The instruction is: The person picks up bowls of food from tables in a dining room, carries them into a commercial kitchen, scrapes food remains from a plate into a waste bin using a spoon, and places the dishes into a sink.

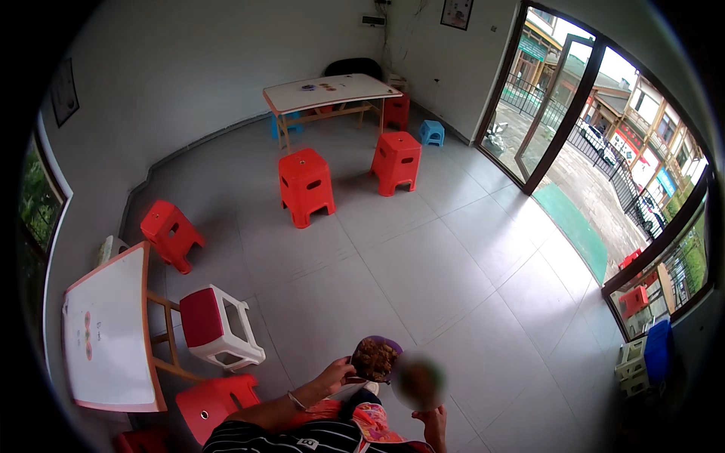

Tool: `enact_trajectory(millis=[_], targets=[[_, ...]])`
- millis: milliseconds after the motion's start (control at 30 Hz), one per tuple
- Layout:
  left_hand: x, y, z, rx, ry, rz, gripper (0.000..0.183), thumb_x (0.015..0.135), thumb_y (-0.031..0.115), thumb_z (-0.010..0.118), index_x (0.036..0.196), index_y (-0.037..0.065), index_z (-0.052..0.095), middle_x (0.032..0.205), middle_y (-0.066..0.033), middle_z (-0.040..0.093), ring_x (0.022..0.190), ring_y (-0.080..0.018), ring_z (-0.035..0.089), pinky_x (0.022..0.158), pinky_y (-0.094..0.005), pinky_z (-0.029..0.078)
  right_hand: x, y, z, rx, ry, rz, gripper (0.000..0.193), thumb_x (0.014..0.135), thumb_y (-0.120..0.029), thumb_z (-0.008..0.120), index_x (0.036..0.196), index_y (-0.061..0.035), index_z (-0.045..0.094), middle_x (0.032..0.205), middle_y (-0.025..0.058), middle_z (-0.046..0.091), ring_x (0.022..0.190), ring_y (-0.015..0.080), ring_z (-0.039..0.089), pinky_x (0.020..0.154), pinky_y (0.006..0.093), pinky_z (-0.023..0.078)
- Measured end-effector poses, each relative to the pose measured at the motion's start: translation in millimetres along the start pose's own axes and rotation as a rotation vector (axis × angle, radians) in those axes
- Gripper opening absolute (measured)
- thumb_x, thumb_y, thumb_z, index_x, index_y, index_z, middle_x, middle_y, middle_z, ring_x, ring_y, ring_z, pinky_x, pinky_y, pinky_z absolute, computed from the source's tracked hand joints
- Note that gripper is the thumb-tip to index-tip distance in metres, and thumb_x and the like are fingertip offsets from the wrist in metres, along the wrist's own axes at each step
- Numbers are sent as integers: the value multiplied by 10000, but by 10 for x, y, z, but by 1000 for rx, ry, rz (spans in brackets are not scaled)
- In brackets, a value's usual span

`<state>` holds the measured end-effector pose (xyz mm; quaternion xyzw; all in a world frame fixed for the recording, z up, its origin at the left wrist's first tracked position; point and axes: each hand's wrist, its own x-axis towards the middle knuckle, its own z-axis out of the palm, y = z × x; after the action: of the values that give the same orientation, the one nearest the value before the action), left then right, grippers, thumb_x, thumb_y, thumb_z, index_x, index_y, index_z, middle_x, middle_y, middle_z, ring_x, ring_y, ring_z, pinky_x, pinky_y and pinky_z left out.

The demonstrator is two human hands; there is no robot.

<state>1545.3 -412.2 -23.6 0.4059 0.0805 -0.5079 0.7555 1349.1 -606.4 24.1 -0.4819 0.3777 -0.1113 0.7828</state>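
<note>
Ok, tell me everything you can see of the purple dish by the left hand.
The purple dish looks round, its material and depth unclear. Bare purple shows at its upper right; chunky brown food fills most of it. The left hand grips its left edge above the grey tiled floor. A blurred round item appears at its right; contact is unclear.
</note>
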Motion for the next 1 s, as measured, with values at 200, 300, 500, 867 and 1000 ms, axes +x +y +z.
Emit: enact_trajectory(millis=[200, 300, 500, 867, 1000], targets=[[341, 864, 166, -43, 136, 231, 336, 736, -42, 367, 1071, -23, 384, 1025, -131, 481, 937, -245, 519, 818, -402, 471, 1176, -627, 529, -50, -221, 27, 343, 738, -135, 450, 1016, 64, 467, 755, 139, 563, 559, 191, 557, 564, 292, 492], [585, 1185, 191, -105, 163, 311, 340, 724, -53, 372, 1062, -22, 390, 1021, -126, 480, 942, -243, 513, 809, -407, 477, 1711, -838, 787, -65, -284, 35, 337, 737, -120, 436, 1018, 63, 471, 772, 140, 565, 571, 192, 558, 566, 295, 491], [1334, 1777, 41, -176, 188, 406, 338, 712, -66, 372, 1047, -27, 393, 996, -116, 482, 927, -228, 517, 795, -401, 490, 2827, -1121, 1255, -107, -345, 58, 334, 739, -112, 422, 1021, 61, 471, 784, 145, 569, 593, 203, 568, 565, 304, 497], [2984, 3203, 172, -221, 162, 383, 367, 725, -53, 365, 1091, -36, 362, 1025, -131, 469, 922, -224, 523, 791, -367, 501, 4484, -2030, 2010, -203, -285, 35, 218, 769, -112, 431, 910, 40, 496, 685, 121, 551, 565, 199, 563, 551, 302, 489], [3538, 3609, 142, -273, 190, 388, 363, 721, -46, 369, 1084, -33, 371, 1016, -128, 481, 928, -232, 524, 787, -361, 502, 5339, -2042, 2114, -167, -368, 38, 256, 800, -211, 485, 932, 7, 504, 694, 86, 544, 573, 165, 531, 550, 295, 476]])
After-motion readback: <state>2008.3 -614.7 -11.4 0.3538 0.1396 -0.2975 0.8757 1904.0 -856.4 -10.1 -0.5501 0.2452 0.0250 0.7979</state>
